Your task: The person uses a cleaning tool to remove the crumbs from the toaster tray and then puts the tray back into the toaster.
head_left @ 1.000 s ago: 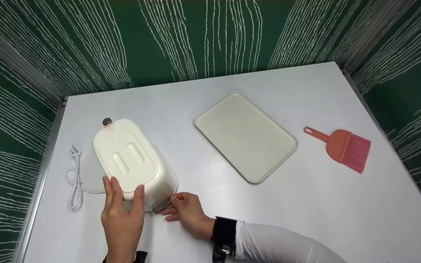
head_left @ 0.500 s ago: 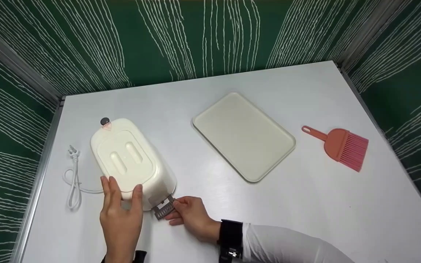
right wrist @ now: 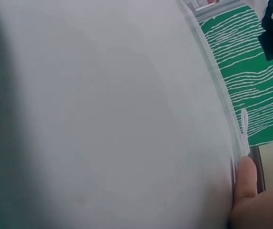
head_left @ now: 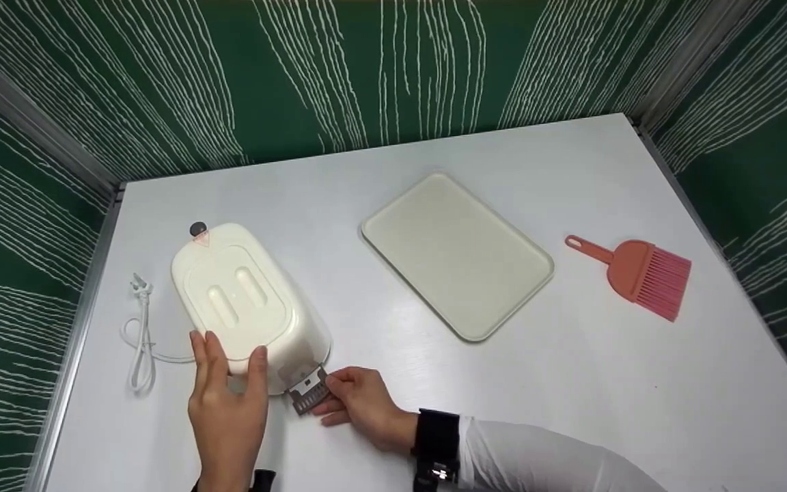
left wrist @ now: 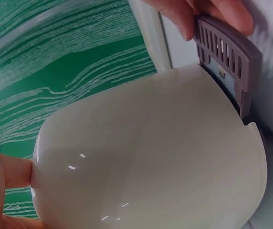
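Cream and round-cornered, the toaster [head_left: 246,307] is set on the left part of the white tabletop [head_left: 434,389], its long axis slanted from the far left toward the near right. At the foot of its near end a grey slotted tray [head_left: 311,395] is seen partly out of the body, a pale strip being exposed behind the slotted front; how much is housed inside cannot be told. That front is laid crosswise to the toaster's long axis, so the line along which the tray is guided can be judged to match that axis, pointing toward the near right. By the right hand [head_left: 366,408] the front is pinched at its right end between thumb and fingers, the tray being placed to the left of that hand's palm. By the left hand [head_left: 225,403] the toaster's near end is touched from above, fingers and thumb spread apart along the top edge; from there the tray is found lower and to the right, so the right hand is plainly the nearer. A white plug [head_left: 140,285] is seen to the toaster's left, while a beige serving tray [head_left: 458,256] and a coral brush [head_left: 648,279] are laid well apart to the right.
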Available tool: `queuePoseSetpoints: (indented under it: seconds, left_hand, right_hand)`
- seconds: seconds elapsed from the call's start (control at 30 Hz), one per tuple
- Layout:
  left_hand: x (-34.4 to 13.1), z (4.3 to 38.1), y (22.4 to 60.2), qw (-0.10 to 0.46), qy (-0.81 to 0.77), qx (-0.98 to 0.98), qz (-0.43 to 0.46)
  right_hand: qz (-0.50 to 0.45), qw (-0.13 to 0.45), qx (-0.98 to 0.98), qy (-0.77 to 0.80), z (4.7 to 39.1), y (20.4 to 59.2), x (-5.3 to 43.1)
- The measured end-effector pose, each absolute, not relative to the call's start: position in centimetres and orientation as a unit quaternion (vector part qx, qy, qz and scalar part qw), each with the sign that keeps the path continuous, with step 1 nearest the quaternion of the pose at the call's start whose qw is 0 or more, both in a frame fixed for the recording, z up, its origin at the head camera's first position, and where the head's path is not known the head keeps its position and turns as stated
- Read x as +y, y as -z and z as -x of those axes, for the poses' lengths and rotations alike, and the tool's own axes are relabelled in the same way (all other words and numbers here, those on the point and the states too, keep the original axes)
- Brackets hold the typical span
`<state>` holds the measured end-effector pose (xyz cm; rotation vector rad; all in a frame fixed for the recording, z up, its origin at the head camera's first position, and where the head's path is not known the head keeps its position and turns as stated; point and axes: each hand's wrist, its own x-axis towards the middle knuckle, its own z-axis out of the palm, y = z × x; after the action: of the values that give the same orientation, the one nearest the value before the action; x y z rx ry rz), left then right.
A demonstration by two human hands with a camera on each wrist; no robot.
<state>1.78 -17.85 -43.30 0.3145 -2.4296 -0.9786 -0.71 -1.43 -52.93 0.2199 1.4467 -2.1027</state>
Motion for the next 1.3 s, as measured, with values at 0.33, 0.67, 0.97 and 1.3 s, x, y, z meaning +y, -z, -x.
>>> queuePoseSetpoints:
  seconds: [0.33,0.67,0.97,1.3]
  left_hand:
    - [-17.7,-1.8,43.4,0.251,0.354,-0.893,-0.121]
    - [-17.7,-1.7,43.5,0.268,0.343,-0.894,-0.106]
    - [-17.8,-1.7,43.7,0.266,0.344,-0.894,-0.112]
    - [-17.8,-1.7,43.9,0.283,0.336,-0.893,-0.098]
  right_hand:
    - [-0.079,0.319,0.545,0.771,0.8,52.8,-0.5]
    - [-0.069,0.328,0.538,0.773,0.6,52.9,0.0]
    - [-0.045,0.331,0.543,0.771,0.4,53.1,0.7]
    - [-0.040,0.346,0.556,0.755,0.4,53.2,1.6]
